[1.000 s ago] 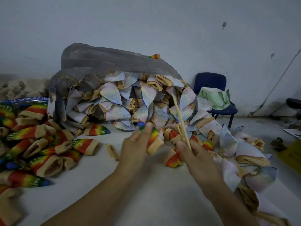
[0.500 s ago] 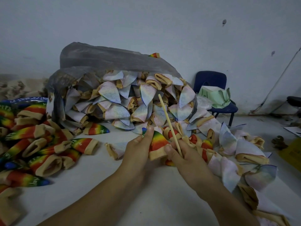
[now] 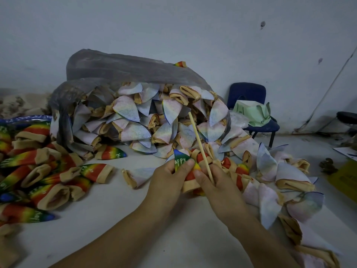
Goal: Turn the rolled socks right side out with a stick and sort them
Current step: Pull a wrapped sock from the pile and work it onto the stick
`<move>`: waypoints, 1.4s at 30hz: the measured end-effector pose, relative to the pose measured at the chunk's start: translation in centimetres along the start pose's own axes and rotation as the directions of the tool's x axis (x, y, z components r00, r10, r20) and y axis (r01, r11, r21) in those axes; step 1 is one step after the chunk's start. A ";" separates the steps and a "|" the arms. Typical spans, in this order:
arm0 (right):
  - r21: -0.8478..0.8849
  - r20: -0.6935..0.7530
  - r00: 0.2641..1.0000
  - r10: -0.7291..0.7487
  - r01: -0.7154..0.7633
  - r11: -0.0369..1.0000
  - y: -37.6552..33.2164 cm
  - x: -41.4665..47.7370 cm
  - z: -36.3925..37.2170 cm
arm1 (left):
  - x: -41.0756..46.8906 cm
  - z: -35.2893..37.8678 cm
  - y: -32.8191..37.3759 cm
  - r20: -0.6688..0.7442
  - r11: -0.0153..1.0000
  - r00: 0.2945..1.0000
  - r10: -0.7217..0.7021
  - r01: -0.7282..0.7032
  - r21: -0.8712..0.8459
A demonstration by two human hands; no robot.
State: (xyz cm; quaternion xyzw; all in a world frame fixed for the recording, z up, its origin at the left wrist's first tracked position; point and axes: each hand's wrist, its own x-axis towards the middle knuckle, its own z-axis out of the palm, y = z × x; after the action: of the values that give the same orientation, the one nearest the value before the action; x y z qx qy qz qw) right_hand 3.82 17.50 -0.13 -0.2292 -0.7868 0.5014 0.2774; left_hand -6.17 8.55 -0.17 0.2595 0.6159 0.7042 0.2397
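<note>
Seemingly plastic, the grey bag (image 3: 125, 70) holds pale socks (image 3: 126, 109).

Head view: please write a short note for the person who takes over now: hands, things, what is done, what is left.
Left hand: grip on the sock, rainbow side out, lettered tip up.
Right hand: grip on the stick, which points up and away; its thumb touches the sock.
Done: the rainbow pile lies on the table at left.
Left: put this sock with that pile. Many pale socks spill from the bag and lie at right, not yet turned.
</note>
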 end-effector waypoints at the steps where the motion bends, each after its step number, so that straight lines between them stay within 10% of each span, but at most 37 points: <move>1: 0.031 -0.002 1.000 -0.004 0.004 1.000 0.1 0.0 0.0 | 0.0 0.0 0.1 -0.005 1.000 1.000 0.013 -0.013 0.005; 10: -0.097 0.013 1.000 -0.021 0.022 0.995 -0.3 -0.3 -0.9 | 1.1 -0.5 0.9 0.220 0.775 0.931 -0.292 0.365 -0.516; 21: -0.536 0.201 0.976 -0.082 0.180 0.825 0.2 -0.1 -4.6 | 4.0 -4.8 1.2 0.060 0.459 0.931 -0.360 0.233 -0.857; 37: -0.700 0.205 0.965 -0.162 0.260 0.665 -0.7 -0.9 -1.1 | 0.9 0.1 0.4 0.014 0.821 0.989 -0.147 0.130 -0.556; 42: -0.414 0.130 0.983 -0.127 0.170 0.894 -0.3 -1.1 0.5 | 1.0 0.0 0.4 0.062 0.808 0.997 -0.036 0.065 -0.586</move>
State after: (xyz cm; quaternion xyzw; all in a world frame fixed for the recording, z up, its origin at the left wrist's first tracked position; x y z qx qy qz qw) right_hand 4.26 16.30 -0.25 -0.1976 -0.9048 0.3071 0.2190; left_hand -6.90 9.20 0.26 0.1732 0.3690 0.8469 0.3414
